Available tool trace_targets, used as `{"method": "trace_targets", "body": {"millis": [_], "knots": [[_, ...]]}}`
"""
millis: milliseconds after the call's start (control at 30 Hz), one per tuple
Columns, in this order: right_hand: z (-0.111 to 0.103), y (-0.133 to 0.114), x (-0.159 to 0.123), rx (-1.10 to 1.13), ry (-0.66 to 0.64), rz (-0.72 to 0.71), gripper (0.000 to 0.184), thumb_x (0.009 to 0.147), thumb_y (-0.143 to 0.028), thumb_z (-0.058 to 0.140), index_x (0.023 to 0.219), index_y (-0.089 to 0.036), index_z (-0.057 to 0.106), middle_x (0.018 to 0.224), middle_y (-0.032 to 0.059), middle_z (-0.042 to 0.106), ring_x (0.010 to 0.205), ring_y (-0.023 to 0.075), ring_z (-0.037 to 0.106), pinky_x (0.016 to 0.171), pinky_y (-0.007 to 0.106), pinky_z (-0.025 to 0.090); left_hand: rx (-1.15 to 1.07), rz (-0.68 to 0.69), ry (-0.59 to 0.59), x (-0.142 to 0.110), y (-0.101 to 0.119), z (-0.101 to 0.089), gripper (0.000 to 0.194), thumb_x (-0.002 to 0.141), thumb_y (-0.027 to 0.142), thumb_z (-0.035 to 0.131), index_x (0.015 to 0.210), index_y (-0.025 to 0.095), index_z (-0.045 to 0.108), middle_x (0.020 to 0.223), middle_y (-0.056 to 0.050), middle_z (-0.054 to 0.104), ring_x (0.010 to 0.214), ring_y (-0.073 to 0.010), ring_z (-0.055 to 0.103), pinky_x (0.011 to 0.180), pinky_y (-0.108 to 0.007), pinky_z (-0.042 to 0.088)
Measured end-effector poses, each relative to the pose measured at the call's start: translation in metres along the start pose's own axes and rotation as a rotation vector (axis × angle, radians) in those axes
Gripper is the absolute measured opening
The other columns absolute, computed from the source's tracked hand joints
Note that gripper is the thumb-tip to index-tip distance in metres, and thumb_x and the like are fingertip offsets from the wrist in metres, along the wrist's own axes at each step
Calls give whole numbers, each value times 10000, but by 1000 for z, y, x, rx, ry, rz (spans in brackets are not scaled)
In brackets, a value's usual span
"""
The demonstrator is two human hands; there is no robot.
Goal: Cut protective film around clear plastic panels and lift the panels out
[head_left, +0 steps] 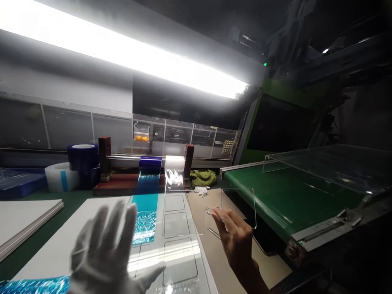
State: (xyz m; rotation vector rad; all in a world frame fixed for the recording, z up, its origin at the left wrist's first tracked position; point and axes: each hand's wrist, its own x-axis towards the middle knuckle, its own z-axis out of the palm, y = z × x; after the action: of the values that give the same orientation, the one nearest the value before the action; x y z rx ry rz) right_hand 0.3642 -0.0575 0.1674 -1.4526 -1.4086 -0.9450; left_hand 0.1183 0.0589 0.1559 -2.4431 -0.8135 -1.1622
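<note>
Pinched and lifted!

The bare right hand (235,241) pinches a clear plastic sheet (241,204) by its edge, above a tan mat (269,265), while the gloved left hand (104,249) is spread open over a white board (55,232). Blue film (146,204) is already drawn off its roller (150,163), lying beside a marked clear panel (179,224).
</note>
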Motion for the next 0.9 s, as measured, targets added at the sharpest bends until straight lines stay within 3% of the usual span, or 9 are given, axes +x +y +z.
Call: {"method": "trace_targets", "body": {"millis": [200,333,400,467,567,667,767,900], "knots": [[-10,-12,-13,125,-81,24,159,872,-65,561,920,-133,696,693,53,681,620,144,639,590,233,512,15,122,-35,32,50,34,1372,507,760,630,1468,75,-69,1546,-240,91,1404,-434,64,1087,-628,121],[-14,-15,-15,175,-138,19,145,873,-76,565,919,-133,691,683,48,666,610,143,630,577,235,502,-14,162,-138,34,58,42,1293,567,613,693,1469,116,-89,1453,-224,349,1392,-399,170,1120,-603,89],[-24,-12,-12,183,-185,19,116,869,-178,614,961,-153,681,695,41,664,607,149,628,562,244,504,-26,153,-161,31,55,42,1196,623,481,682,1471,107,-74,1397,-214,406,1357,-378,267,1139,-563,132],[-40,-5,-6,139,-232,11,296,824,-352,677,1059,-173,651,762,57,679,658,180,646,581,279,525,-21,158,-157,25,47,41,1131,645,427,643,1471,73,-44,1344,-227,418,1293,-381,356,1129,-541,208],[-69,9,4,-37,-322,-36,633,744,-521,698,1246,-171,540,1010,136,681,911,283,656,734,395,554,3,165,-165,11,27,40,1110,648,457,603,1465,38,-20,1293,-243,414,1198,-404,432,1082,-565,286],[-86,19,11,-174,-475,-115,836,740,-558,670,1406,-154,365,1264,180,584,1180,350,536,973,530,445,14,136,-196,-2,7,37,1108,627,431,603,1470,61,-13,1281,-218,416,1123,-387,483,1058,-577,311],[-81,20,15,-187,-665,-186,1034,710,-627,656,1489,-137,186,1433,184,429,1341,365,354,1112,610,230,12,97,-201,-9,-3,31,1064,641,402,590,1477,112,-1,1303,-183,398,1165,-383,449,1062,-575,299],[-61,14,21,-124,-869,-259,1298,561,-628,770,1507,-124,40,1524,185,249,1418,362,150,1133,638,46,-31,71,-194,-14,-5,24,1044,634,402,571,1481,148,15,1307,-171,397,1201,-410,424,1030,-583,318]]}}
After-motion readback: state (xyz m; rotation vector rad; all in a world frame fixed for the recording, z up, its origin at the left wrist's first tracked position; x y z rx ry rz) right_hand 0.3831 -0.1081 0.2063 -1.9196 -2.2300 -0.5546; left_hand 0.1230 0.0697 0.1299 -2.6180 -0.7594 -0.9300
